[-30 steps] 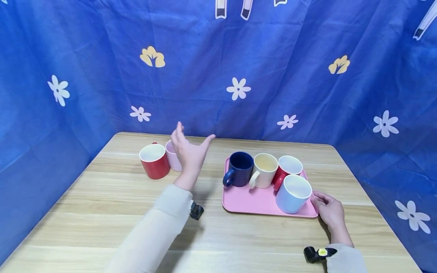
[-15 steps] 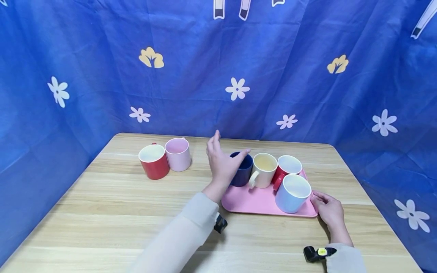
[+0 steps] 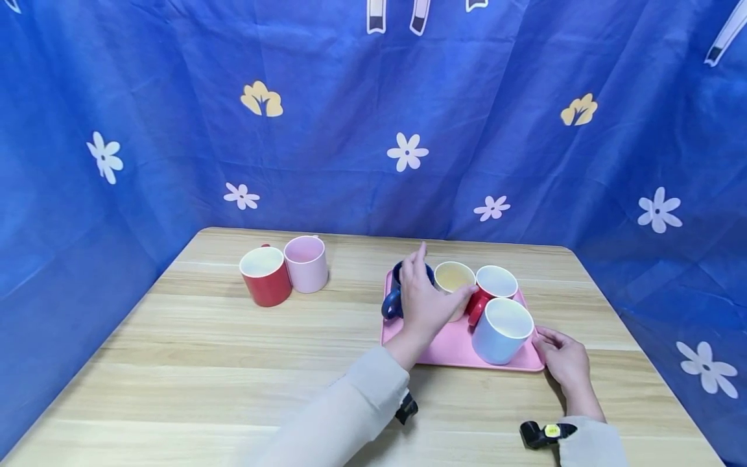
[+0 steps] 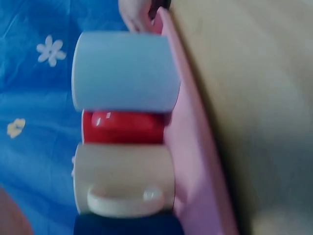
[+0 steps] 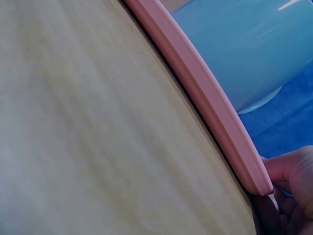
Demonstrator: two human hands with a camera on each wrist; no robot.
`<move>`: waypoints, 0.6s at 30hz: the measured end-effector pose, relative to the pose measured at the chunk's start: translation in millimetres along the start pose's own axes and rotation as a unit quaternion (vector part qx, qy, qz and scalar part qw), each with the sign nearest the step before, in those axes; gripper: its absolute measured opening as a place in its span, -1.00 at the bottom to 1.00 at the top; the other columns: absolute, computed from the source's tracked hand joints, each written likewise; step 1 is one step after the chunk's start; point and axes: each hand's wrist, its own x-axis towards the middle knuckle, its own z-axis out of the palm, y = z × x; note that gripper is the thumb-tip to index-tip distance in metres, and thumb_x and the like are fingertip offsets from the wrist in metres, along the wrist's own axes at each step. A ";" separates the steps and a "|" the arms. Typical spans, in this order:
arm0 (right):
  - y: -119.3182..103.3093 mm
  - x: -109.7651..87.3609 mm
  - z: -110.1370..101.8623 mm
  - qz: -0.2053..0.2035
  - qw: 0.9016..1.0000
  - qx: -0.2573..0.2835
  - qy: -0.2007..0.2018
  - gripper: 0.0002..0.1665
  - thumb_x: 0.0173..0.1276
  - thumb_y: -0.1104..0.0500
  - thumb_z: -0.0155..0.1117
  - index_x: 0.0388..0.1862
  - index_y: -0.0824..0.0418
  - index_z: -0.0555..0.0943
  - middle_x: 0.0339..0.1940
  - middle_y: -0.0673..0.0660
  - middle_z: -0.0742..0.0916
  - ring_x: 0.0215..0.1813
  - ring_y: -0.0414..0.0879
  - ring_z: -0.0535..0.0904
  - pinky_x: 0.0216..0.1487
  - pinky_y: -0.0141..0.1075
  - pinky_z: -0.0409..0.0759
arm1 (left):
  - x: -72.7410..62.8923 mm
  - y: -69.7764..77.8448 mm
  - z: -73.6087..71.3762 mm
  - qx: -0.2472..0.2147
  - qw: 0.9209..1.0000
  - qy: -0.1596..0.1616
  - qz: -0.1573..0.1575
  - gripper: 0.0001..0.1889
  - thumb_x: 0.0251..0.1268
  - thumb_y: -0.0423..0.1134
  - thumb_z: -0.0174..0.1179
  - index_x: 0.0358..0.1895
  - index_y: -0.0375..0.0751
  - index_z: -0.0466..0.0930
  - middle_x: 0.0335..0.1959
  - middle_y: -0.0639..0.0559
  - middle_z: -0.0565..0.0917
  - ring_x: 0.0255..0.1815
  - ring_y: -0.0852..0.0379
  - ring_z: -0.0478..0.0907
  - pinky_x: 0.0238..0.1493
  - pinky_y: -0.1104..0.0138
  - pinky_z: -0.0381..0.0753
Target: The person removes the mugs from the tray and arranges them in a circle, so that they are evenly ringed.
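In the head view my left hand [image 3: 423, 301] is over the pink tray [image 3: 446, 351], thumb and fingers spread, holding nothing. It partly covers a navy mug [image 3: 391, 305] and a cream mug [image 3: 452, 275]. Beside them on the tray stand a red mug [image 3: 478, 303] with a white inside and, in front, a light blue mug [image 3: 498, 337]. At the tray's near right corner my right hand [image 3: 563, 360] grips the rim. The right wrist view has the thumb at the tray edge [image 5: 210, 98] and the other fingers curled below.
A second red mug [image 3: 266, 285] and a pale pink mug [image 3: 307, 267] stand side by side at the table's back left. The wooden table [image 3: 175, 376] meets a blue patterned curtain [image 3: 327, 130] behind and at both sides.
My left hand has moved right, from beside the pale pink mug to over the navy and cream mugs, fingers spread throughout. My right hand has stayed at the tray corner.
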 end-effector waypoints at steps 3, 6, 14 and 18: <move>-0.5 0.0 -0.3 0.000 1.000 0.002 0.000 -0.59 0.36 0.19 0.18 0.11 0.39 0.57 -0.06 0.30 0.69 -0.30 -0.45 0.50 -0.31 -0.60 0.45 | -8.6 5.9 7.1 0.003 1.000 -0.019 -0.005 0.13 -0.38 0.11 0.59 0.40 -0.17 0.22 0.19 -0.10 0.35 0.25 -0.03 0.28 0.23 0.11 0.32; -0.4 -0.8 -0.4 0.002 1.000 0.001 -0.002 -0.59 0.37 0.18 0.18 0.11 0.39 0.56 -0.05 0.30 0.69 -0.28 -0.43 0.50 -0.31 -0.61 0.45 | -17.0 11.3 13.6 0.007 0.999 -0.039 -0.010 0.12 -0.36 0.10 0.58 0.40 -0.15 0.22 0.19 -0.06 0.35 0.25 0.01 0.28 0.22 0.14 0.34; 0.1 -0.6 -1.4 -0.004 1.000 -0.003 -0.005 -0.59 0.37 0.18 0.18 0.11 0.39 0.57 -0.05 0.30 0.69 -0.29 -0.43 0.51 -0.31 -0.61 0.45 | -39.7 20.9 28.2 0.004 0.997 -0.081 -0.019 0.10 -0.36 0.14 0.57 0.39 -0.12 0.24 0.23 -0.01 0.34 0.26 0.07 0.28 0.13 0.06 0.40; 0.7 -0.9 -1.5 -0.006 1.000 0.000 -0.003 -0.59 0.36 0.19 0.19 0.10 0.40 0.57 -0.07 0.31 0.70 -0.31 -0.46 0.50 -0.33 -0.60 0.45 | -49.6 21.8 34.8 0.019 0.996 -0.091 0.004 0.11 -0.39 0.17 0.57 0.39 -0.11 0.25 0.18 0.03 0.37 0.20 0.11 0.30 0.14 0.16 0.37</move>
